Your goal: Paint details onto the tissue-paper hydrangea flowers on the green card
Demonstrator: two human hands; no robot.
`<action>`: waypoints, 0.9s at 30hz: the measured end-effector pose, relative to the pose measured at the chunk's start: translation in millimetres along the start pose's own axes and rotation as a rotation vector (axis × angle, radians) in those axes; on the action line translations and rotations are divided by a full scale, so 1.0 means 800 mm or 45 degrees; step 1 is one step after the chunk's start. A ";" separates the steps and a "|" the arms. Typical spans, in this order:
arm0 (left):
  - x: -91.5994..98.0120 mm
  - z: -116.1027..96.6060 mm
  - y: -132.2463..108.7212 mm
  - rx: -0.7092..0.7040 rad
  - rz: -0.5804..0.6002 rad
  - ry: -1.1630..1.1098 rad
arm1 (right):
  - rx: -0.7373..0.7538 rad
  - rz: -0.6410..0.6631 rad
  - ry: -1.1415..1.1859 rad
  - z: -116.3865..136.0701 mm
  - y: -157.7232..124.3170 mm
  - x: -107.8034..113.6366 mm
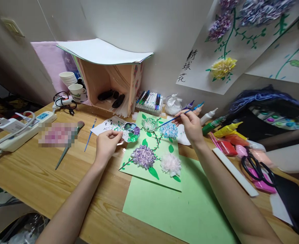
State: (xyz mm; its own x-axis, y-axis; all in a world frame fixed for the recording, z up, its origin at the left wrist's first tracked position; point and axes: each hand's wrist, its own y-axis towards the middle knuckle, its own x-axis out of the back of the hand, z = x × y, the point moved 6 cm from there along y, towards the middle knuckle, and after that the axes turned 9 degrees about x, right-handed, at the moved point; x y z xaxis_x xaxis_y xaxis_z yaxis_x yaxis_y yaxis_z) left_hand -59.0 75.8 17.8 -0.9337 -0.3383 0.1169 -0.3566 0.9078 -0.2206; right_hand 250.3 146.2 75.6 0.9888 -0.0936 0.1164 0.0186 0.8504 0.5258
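Observation:
My left hand pinches the rim of a small flower-shaped paint palette with purple, green and dark paint in its wells. A thin blue paintbrush is gripped in my right hand. Its tip is at the upper edge of a blue-and-white paper flower, though contact is hard to tell. That flower sits on a light green card, along with a green-and-white flower, a purple one and a pale pink one. Painted leaves and dark stems surround them.
A larger green sheet lies under the card. Left are another brush, a makeup brush and a power strip. Behind stand an open box and markers. Paint bottles and scissors lie right.

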 end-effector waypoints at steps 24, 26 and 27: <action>0.000 -0.014 -0.010 0.006 -0.024 0.009 | 0.120 0.095 -0.174 -0.002 -0.010 -0.011; -0.001 -0.016 -0.011 0.009 -0.029 0.008 | 0.114 0.120 -0.192 -0.002 -0.013 -0.014; -0.001 -0.016 -0.011 0.009 -0.031 0.007 | 0.114 0.125 -0.203 -0.003 -0.013 -0.015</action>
State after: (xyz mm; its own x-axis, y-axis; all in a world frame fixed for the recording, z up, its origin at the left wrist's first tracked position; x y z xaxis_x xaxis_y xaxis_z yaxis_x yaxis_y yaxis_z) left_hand -54.9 70.9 32.1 -0.9246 -0.3589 0.1278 -0.3795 0.8976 -0.2243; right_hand 238.7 139.5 66.8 0.9491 -0.0992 0.2990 -0.0971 0.8107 0.5773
